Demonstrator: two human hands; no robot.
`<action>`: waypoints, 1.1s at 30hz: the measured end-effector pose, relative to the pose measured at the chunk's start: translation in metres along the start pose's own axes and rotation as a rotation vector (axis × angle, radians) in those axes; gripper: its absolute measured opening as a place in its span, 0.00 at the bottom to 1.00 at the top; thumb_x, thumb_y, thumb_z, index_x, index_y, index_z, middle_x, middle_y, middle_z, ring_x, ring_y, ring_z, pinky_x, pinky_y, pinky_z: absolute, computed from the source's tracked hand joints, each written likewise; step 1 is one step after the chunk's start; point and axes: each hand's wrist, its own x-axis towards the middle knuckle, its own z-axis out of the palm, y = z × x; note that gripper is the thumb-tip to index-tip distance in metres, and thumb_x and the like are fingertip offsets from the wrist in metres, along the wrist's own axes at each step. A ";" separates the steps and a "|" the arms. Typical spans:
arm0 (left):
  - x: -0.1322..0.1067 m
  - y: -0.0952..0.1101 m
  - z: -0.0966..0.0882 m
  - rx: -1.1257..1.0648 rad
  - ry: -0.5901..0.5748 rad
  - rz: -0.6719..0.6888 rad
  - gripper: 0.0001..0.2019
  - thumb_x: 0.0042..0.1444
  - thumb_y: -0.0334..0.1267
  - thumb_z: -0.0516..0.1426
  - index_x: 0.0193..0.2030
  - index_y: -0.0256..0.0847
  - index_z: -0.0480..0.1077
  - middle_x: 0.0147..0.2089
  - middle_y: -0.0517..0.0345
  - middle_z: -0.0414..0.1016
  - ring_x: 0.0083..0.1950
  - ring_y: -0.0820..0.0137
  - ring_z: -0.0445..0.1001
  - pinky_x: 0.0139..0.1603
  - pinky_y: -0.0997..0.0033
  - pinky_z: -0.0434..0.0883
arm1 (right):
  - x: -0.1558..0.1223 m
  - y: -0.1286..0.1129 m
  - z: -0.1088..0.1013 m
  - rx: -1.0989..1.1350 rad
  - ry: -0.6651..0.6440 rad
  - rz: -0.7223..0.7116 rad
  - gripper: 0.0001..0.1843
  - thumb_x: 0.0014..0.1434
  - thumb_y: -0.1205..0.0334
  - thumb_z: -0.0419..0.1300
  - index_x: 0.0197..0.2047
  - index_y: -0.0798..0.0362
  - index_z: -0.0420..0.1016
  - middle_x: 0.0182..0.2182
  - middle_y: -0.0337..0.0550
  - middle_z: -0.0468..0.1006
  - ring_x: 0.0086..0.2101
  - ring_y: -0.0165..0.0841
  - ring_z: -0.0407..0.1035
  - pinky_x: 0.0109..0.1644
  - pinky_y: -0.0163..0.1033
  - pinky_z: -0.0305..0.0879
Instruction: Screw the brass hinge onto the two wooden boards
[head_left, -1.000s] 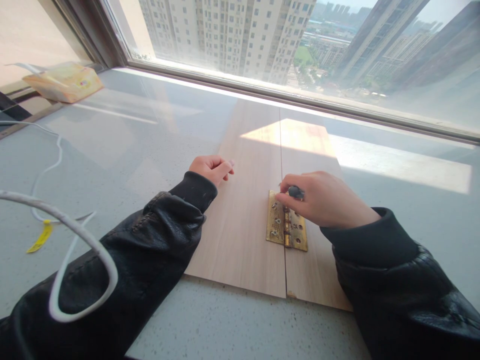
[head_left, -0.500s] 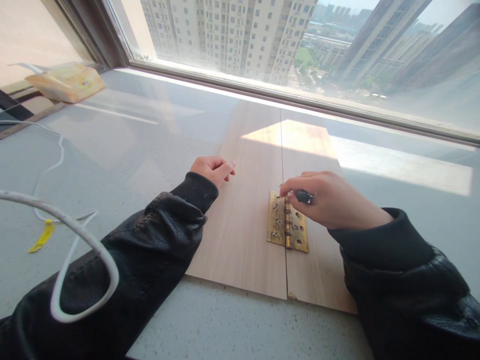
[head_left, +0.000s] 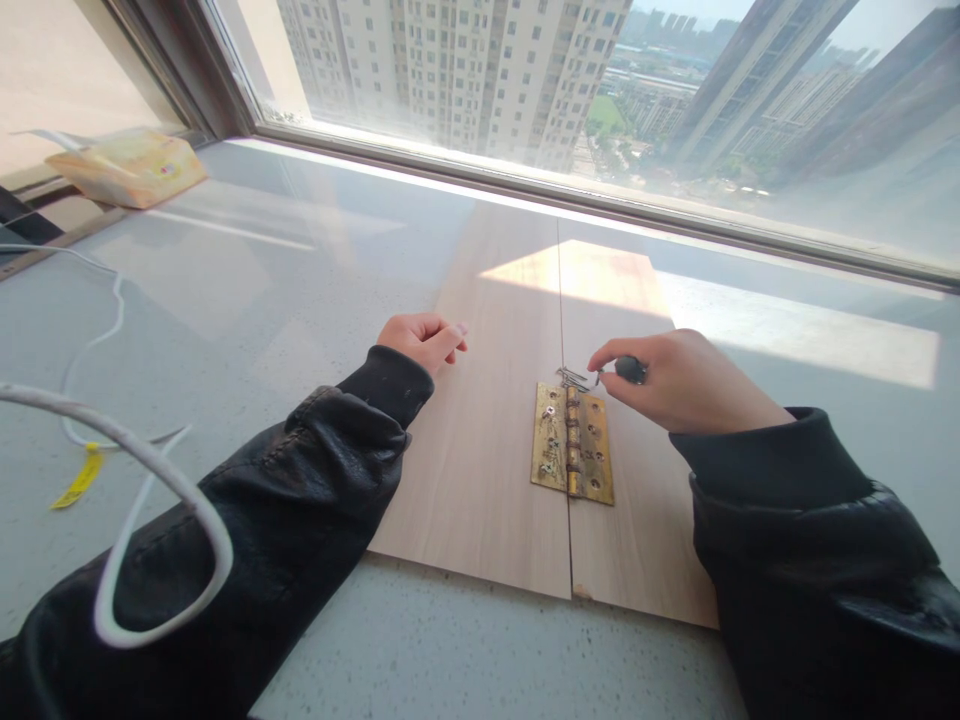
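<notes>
My right hand (head_left: pixel 686 378) is closed around a dark-handled screwdriver (head_left: pixel 631 370), mostly hidden by the fingers. Thumb and forefinger come together near a small metal tip just right of several loose screws (head_left: pixel 574 378). Those screws lie in a small heap above a brass hinge (head_left: pixel 572 445). The hinge lies open flat across the seam of two pale wooden boards (head_left: pixel 480 480). Its left leaf has screws standing in some holes; holes in the right leaf look bare. My left hand (head_left: pixel 424 338) hovers over or rests at the left board's edge, fingers curled, their inside hidden.
The boards lie on a speckled white sill (head_left: pixel 450 640) beneath a large window (head_left: pixel 465 80). A white cable (head_left: pixel 161 460) with a yellow tag (head_left: pixel 79 478) loops at left, passing before my left sleeve. A tissue pack (head_left: pixel 131 170) sits in the far left corner.
My right hand has moved right and slightly away from me with the screwdriver, off the hinge's top, uncovering the heap of screws. My left hand has stayed nearly still.
</notes>
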 end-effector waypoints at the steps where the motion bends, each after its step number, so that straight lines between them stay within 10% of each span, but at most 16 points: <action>1: 0.000 0.000 0.000 -0.001 0.000 0.000 0.15 0.50 0.47 0.56 0.22 0.38 0.73 0.18 0.61 0.68 0.20 0.76 0.58 0.23 0.73 0.55 | 0.001 -0.002 0.002 0.006 -0.001 -0.011 0.12 0.53 0.60 0.53 0.35 0.48 0.79 0.18 0.38 0.70 0.20 0.30 0.60 0.31 0.41 0.60; 14: 0.000 -0.005 -0.002 -0.027 -0.006 -0.005 0.14 0.50 0.46 0.57 0.22 0.38 0.72 0.18 0.62 0.67 0.20 0.76 0.56 0.22 0.73 0.54 | -0.004 -0.021 -0.013 0.366 0.168 0.036 0.19 0.57 0.44 0.55 0.36 0.51 0.76 0.24 0.40 0.73 0.25 0.31 0.64 0.32 0.40 0.60; 23: 0.002 -0.006 -0.004 -0.006 -0.006 -0.002 0.15 0.50 0.46 0.56 0.22 0.37 0.73 0.18 0.62 0.67 0.20 0.77 0.56 0.23 0.74 0.55 | -0.008 -0.058 -0.015 1.076 0.129 -0.048 0.20 0.64 0.57 0.44 0.25 0.52 0.69 0.21 0.41 0.69 0.25 0.30 0.63 0.30 0.39 0.59; 33: 0.000 0.000 0.000 -0.002 -0.003 0.000 0.15 0.50 0.46 0.56 0.23 0.36 0.73 0.19 0.61 0.68 0.20 0.77 0.58 0.23 0.74 0.55 | -0.004 -0.062 0.002 1.172 0.145 -0.052 0.20 0.64 0.58 0.45 0.23 0.52 0.68 0.20 0.38 0.69 0.24 0.28 0.61 0.27 0.37 0.57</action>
